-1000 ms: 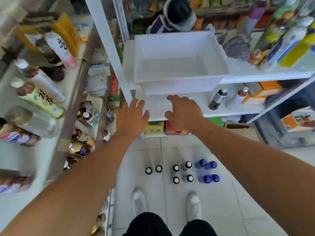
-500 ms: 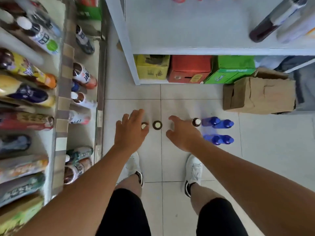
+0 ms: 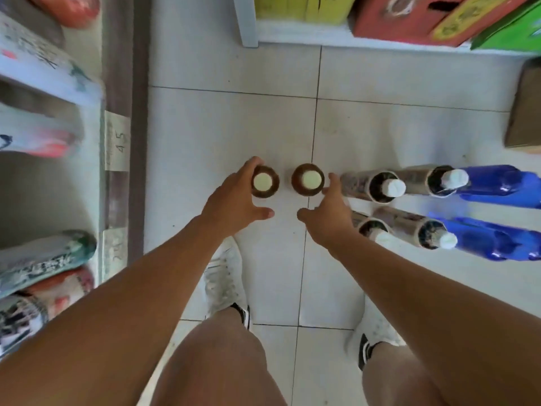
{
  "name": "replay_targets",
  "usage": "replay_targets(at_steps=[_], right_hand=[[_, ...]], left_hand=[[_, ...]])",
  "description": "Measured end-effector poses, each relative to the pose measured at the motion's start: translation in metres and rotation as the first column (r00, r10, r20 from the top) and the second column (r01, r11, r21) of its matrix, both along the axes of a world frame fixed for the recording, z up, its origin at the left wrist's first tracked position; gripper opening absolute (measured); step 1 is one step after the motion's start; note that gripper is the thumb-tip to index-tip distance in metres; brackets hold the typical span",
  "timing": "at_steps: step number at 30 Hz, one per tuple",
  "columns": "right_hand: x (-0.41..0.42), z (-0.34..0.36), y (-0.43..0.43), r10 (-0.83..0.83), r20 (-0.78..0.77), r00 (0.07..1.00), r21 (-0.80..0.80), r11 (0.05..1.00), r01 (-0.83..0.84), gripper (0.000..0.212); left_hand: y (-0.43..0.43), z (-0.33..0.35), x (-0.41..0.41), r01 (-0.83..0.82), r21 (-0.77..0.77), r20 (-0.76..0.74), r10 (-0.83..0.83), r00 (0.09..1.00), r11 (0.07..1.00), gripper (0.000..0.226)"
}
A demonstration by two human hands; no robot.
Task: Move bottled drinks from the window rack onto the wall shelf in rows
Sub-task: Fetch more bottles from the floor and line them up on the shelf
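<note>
Two drinks sit at the centre of things: the left brown bottle [image 3: 265, 182] and the right brown bottle [image 3: 308, 179], both cream-capped, stand upright side by side on the pale floor tiles [image 3: 234, 127] with a narrow gap between them. The left hand [image 3: 234, 200] reaches to the left brown bottle, its fingers bent along the bottle's outer side and touching it, while the thumb is spread well off the glass, so the grasp is not closed. The right hand [image 3: 329, 218] mirrors it: a fingertip meets the outer side of the right brown bottle and the thumb hangs apart below, released. Just right of that hand stand dark bottles [image 3: 383, 187] with white caps in two rows, and blue bottles [image 3: 497, 183] just past them. The tiles ahead of the brown pair lie bare up to the wall shelf's post [image 3: 246, 22], where yellow [image 3: 304, 7], red [image 3: 392, 19] and green cartons [image 3: 509, 33] fill the bottom level. A cardboard box [image 3: 524, 112] closes the right edge. On the left runs the window rack's brown edge strip [image 3: 137, 83], carrying a price tag [image 3: 117, 140] (it reads 45), with blurred bottles lying behind it. White shoes [image 3: 224, 276] stand just behind the hands.
</note>
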State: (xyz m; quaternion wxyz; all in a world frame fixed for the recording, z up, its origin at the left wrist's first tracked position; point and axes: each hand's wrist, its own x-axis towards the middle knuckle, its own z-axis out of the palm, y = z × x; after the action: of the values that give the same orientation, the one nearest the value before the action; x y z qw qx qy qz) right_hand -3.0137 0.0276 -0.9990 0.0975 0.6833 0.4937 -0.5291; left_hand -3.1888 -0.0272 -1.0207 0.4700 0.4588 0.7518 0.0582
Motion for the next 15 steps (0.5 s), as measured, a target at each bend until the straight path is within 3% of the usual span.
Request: replay_targets(at_steps=[4, 8, 15], right_hand=[[-0.008, -0.028, 0.016, 0.038, -0.081, 0.996, 0.126, 0.992, -0.028, 0.079], [-0.007, -0.026, 0.024, 0.153, -0.096, 0.983, 0.182, 0.974, -0.134, 0.067], [0.010, 0.067, 0.011, 0.171, -0.120, 0.978, 0.222, 0.965, -0.141, 0.066]], left_hand=[[0.005, -0.023, 0.006, -0.165, 0.067, 0.084, 0.159, 0.984, 0.984, 0.075], [0.005, -0.020, 0.006, -0.207, 0.081, 0.112, 0.198, 0.974, 0.975, 0.065], [-0.026, 0.072, 0.016, -0.350, 0.075, 0.150, 0.337, 0.930, 0.934, 0.066]])
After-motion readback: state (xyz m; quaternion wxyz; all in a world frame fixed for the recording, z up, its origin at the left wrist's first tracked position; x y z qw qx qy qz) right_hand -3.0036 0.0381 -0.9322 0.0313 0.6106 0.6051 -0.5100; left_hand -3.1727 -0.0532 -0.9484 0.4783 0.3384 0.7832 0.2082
